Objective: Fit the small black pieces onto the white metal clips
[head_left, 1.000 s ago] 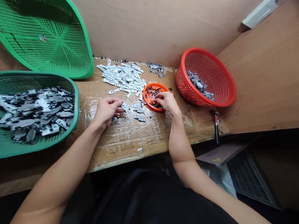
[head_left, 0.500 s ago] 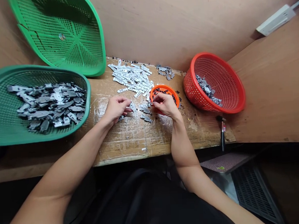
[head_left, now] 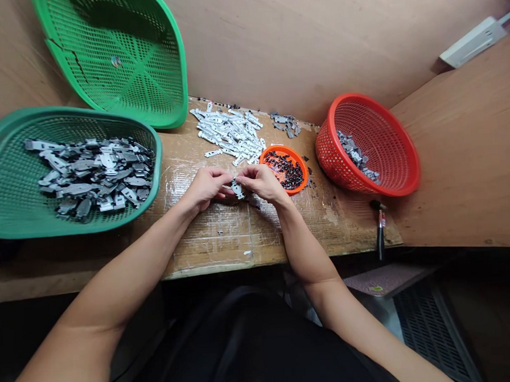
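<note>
My left hand pinches a small grey metal part over the cardboard-covered bench. Beside it my right hand is closed at the same part, thumb and fingertips together; anything tiny between them is hidden. Just right of that hand sits a shallow orange dish holding many small dark pieces. Behind both hands lies a heap of flat silver metal parts. A few more grey parts lie under my right hand, mostly covered by it.
A dark green basket full of metal parts stands at left, a bright green basket leans behind it. At right are a red basket with grey parts and a black-handled brush. Small grey plates lie near the back wall.
My right hand has moved left from the orange dish to meet my left hand at the metal part. The dish's contents are now uncovered.
</note>
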`<state>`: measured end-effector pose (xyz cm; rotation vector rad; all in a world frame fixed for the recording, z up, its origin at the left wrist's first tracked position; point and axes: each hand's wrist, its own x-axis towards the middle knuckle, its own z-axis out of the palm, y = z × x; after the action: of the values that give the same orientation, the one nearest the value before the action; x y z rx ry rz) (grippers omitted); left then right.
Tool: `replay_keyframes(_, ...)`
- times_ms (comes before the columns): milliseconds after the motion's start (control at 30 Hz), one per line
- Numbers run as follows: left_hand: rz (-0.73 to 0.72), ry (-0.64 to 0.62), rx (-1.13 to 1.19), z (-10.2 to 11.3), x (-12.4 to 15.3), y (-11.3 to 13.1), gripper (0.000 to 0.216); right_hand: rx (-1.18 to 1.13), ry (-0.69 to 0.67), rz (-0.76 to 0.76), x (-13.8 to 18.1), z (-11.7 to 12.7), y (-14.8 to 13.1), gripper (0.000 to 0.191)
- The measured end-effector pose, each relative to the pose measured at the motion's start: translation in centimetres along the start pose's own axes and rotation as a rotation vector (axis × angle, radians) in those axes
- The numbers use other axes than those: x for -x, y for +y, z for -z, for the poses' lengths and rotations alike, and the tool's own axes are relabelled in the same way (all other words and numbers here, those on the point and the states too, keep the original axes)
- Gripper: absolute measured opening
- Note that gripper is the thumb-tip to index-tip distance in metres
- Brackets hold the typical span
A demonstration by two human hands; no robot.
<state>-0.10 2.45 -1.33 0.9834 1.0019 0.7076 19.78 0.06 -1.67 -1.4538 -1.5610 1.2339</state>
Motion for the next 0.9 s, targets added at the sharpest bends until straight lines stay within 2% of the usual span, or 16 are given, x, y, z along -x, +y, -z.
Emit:
replay_keyframes(133,0.005,-0.014,0.009,0.1,-0.1,-0.2,0.011,-0.024,0.021,-0.008,-0.1,-0.4,0.2,0.052)
replay_keyframes(300,-0.002,-0.014,0.011,0.3,-0.3,-0.3,0.011,0.024,0.017,0.029,-0.3,-0.1,0.6,0.04)
replay_keyframes(367,-0.008,0.012,0.011,0.4,-0.5,-0.3,0.012,0.134,0.111,0.076,-0.1,0.9,0.9,0.029)
replay_keyframes(467,-0.035,0.086,0.019,0.9,-1.0,-0.3,0.013,0.416,0.227,0.141,0.8,2.9,1.5,0.016)
replay_keyframes(567,-0.055,0.15,0.038,1.5,-1.5,-0.1,0.013,0.607,0.177,0.142,1.6,4.0,1.8,0.015)
replay_keyframes(667,-0.06,0.187,0.051,2.2,-1.8,0.2,0.017,0.699,0.212,0.181,1.6,4.0,1.8,0.017)
replay_keyframes(800,-0.085,0.22,0.065,2.9,-2.0,0.6,0.02,0.873,0.17,0.203,0.2,3.7,1.5,0.017)
replay_keyframes(900,-0.09,0.236,0.067,3.2,-2.1,0.8,0.023,0.897,0.175,0.195,-1.9,3.6,1.0,0.021)
